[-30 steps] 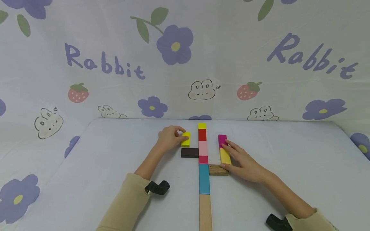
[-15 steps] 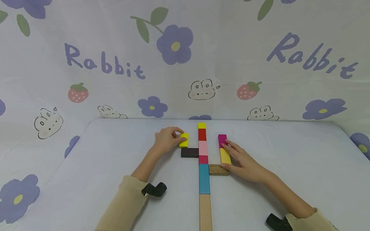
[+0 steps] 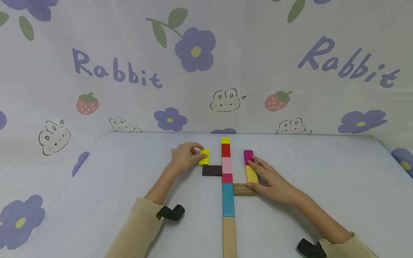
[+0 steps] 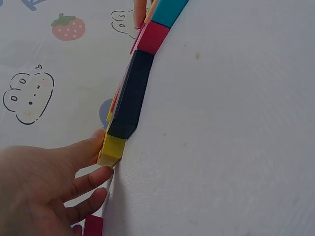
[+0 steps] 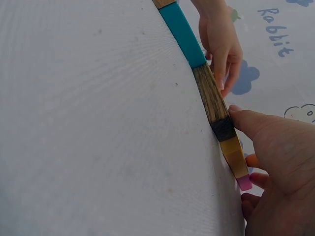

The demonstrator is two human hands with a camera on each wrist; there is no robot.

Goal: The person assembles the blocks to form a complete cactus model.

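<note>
My left hand (image 3: 185,156) pinches a bright yellow block (image 3: 204,157) between thumb and fingers. That block's near end meets the outer part of a black block (image 3: 212,170), which juts left from a central row. My right hand (image 3: 272,181) rests its fingers against the right side of a magenta block (image 3: 248,157) and a golden-yellow block (image 3: 251,174), placed end to end. Its thumb touches near where the golden-yellow block meets a striped wooden block (image 3: 243,189). In the left wrist view, a dark pink block (image 4: 93,226) lies by the lower fingers.
The central row runs from a small yellow block (image 3: 225,140) through a red block (image 3: 225,150), a pale pink block (image 3: 226,165), a crimson block (image 3: 227,178) and a blue block (image 3: 228,199) to a plain wooden block (image 3: 229,234). Behind the white table (image 3: 113,172) hangs patterned cloth (image 3: 251,71).
My left hand has drawn the bright yellow block slightly left and nearer, up to the black block's outer end. The right hand and the other blocks look unmoved.
</note>
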